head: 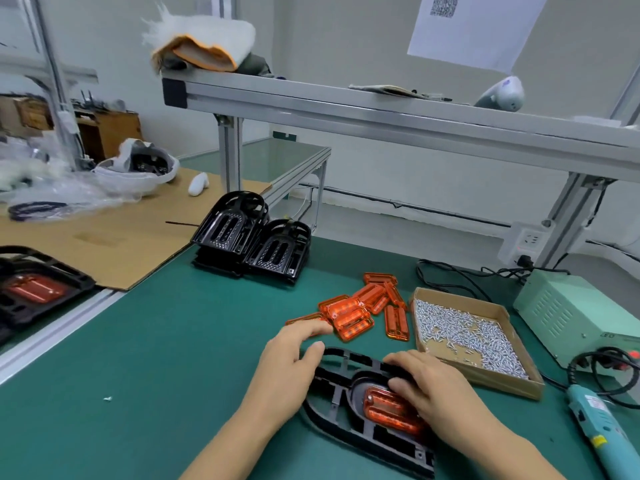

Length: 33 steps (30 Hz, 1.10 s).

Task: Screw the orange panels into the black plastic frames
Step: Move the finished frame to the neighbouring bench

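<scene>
On desk, right hand (429,386) pressed orange panel (388,407) into black frame (346,420), gripping nothing; screwdriver (599,427) lay rightward; left hand (294,355) steadied frame, fingers loose.

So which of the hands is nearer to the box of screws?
Right. The right hand rests on the black frame over the orange panel, just beside the box of screws; the left hand is farther off, at the frame's opposite side.

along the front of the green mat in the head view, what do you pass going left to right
loose screw → left hand → black frame → right hand → electric screwdriver
</scene>
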{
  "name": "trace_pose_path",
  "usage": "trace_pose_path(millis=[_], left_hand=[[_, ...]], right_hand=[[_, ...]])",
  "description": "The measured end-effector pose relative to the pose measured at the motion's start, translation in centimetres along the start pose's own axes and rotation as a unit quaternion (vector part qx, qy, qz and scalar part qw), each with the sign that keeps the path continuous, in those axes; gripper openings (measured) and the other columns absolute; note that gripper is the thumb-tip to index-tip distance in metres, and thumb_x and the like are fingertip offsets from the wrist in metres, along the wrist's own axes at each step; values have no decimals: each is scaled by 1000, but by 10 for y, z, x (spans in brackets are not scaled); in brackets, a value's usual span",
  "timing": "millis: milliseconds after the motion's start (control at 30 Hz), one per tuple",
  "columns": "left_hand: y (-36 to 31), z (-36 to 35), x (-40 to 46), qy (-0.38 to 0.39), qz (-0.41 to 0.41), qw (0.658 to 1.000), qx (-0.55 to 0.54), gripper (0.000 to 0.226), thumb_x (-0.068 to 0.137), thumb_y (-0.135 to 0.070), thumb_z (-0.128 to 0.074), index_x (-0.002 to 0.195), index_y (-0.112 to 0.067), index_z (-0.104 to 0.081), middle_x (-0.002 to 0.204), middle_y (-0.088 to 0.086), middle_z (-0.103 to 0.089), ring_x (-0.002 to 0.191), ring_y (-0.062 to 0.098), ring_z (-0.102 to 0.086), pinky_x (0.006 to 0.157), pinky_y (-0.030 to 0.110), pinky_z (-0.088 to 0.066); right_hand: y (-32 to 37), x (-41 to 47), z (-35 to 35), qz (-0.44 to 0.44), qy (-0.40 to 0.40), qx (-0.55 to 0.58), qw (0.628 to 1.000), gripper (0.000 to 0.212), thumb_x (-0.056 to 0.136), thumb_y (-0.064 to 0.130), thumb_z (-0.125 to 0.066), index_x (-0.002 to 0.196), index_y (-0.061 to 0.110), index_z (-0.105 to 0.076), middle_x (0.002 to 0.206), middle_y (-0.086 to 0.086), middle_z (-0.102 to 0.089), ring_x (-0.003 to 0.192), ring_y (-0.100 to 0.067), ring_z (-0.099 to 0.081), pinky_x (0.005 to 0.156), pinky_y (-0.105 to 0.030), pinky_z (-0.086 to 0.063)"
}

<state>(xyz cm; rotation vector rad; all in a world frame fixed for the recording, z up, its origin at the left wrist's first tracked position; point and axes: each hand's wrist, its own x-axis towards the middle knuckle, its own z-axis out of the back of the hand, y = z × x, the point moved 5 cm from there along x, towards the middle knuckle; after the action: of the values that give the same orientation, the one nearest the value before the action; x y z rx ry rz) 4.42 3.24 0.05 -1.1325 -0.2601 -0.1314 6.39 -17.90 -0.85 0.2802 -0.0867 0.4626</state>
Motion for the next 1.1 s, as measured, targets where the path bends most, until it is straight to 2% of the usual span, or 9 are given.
trace_pose_path(millis=[133,233,333,533,667,767,867,967,1100], left_hand=[[18,26,-16,-54,50,997,-30,29,95,-15,-52,103,-40,-64,103,-33,-62,97,-11,-52,79,0,-33],[32,38,-27,-81,91,990,-70,28,94,-16,-54,105,-41,-62,112,-23,-62,109,-9,-52,91,16,-37],[38,43,-33,-99,117,980,-124,28,94,-16,-55,110,-39,-58,118,-12,-61,104,-5,-56,91,19,-38],[25,48,-39,-97,92,965,-224,46,94,-34,-49,133,-51,-33,131,-36,-42,108,-27,-43,88,12,-34],[17,67,-43,-120,47,953,-274,59,82,-47,-50,132,-66,-26,130,-46,-40,119,-16,-44,97,18,-35],[16,81,-48,-136,18,947,-291,57,83,-42,-51,131,-65,-30,128,-48,-40,122,-19,-40,95,13,-35],[19,92,-51,-149,17,944,-295,62,83,-37,-54,134,-59,-28,124,-47,-45,118,-20,-43,83,1,-40],[25,104,-53,-169,34,942,-290,65,91,-23,-55,134,-60,-24,115,-40,-57,108,-12,-56,76,1,-43],[38,122,-58,-221,62,932,-280,70,92,-9,-57,133,-59,-29,118,-37,-57,103,-9,-59,71,3,-46]], right_hand=[[9,0,3,7,-9,107,994,18,97,37,-51,107,50,-42,112,31,-50,106,14,-47,86,-4,-33],[20,6,3,6,-40,186,982,19,95,31,-56,104,46,-49,107,28,-56,106,12,-48,86,-6,-35],[36,17,4,4,-72,265,962,23,94,26,-58,107,44,-54,110,26,-58,107,9,-52,88,-11,-38],[84,44,-3,-14,-110,361,926,27,96,18,-57,107,42,-57,110,15,-61,104,8,-53,89,-16,-40],[113,57,-9,-29,-141,411,900,23,96,18,-58,117,27,-60,112,7,-62,104,-1,-56,93,-22,-42],[134,65,-9,-29,-162,426,890,28,94,21,-61,119,33,-55,112,14,-57,100,10,-52,85,-6,-36],[155,70,-10,-14,-152,444,883,32,94,22,-60,123,35,-53,114,20,-53,104,15,-50,85,-2,-36],[174,74,-14,10,-121,464,878,36,96,17,-58,129,29,-54,121,18,-54,112,9,-51,97,-11,-38],[198,79,-22,43,-69,474,877,44,98,14,-53,121,49,-41,124,30,-47,119,14,-45,102,-13,-34]])
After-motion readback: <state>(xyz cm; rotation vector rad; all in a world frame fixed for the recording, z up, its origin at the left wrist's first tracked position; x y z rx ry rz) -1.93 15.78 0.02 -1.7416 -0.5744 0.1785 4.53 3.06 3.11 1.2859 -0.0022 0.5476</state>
